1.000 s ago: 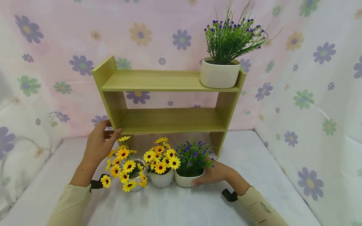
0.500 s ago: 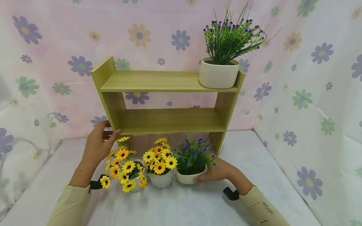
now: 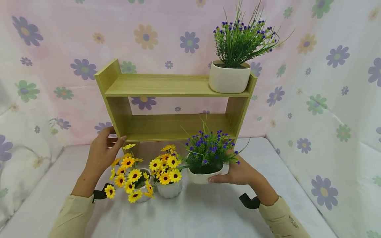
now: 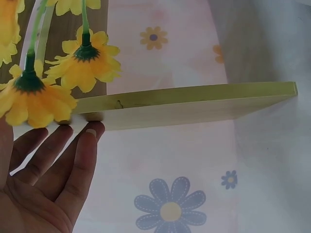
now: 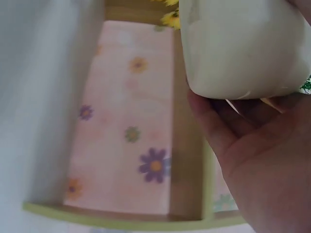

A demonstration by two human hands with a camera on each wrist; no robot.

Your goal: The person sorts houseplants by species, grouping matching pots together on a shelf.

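My right hand (image 3: 239,170) grips a white oval flowerpot (image 3: 202,178) of purple flowers by its right side, thumb in front. It is raised above the table, just before the wooden shelf (image 3: 160,85). In the right wrist view, the fingers (image 5: 214,121) curl under the pot (image 5: 243,48). My left hand (image 3: 102,148) holds the shelf's left side, its thumb at the front edge. Fingertips meet the outer face of the side panel (image 4: 194,99) in the left wrist view; yellow flowers (image 4: 87,60) cover part of that hand.
Two white pots of yellow flowers, a left pot (image 3: 145,195) and a middle pot (image 3: 169,190), stand on the white table (image 3: 193,218) before the shelf. A larger white planter (image 3: 229,79) with purple flowers sits at the top board's right end. Floral cloth (image 3: 178,19) hangs behind.
My right hand has lifted the pot of purple flowers off the table, upward and slightly right. My left hand stays at the shelf's side.
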